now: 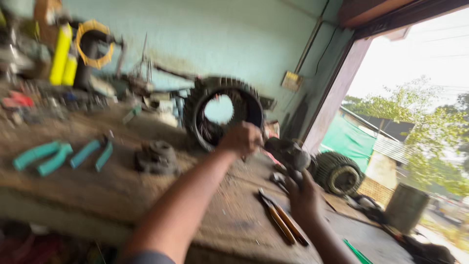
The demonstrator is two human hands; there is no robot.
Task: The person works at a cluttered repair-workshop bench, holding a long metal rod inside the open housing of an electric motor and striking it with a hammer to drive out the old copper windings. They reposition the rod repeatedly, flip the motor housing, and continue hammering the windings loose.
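Observation:
The view is motion-blurred. My left hand is a closed fist over the wooden workbench, gripping what looks like a thin tool aimed at a dark grey metal part. My right hand reaches up from below with its fingers around the underside of that part. Just behind my left hand a large motor stator ring stands upright. Pliers with brown handles lie on the bench next to my right wrist.
Two teal-handled tools and a dark round part lie at the left. A ribbed motor housing sits at the right. Yellow cans stand among the clutter at the back. A grey drum stands by the open doorway.

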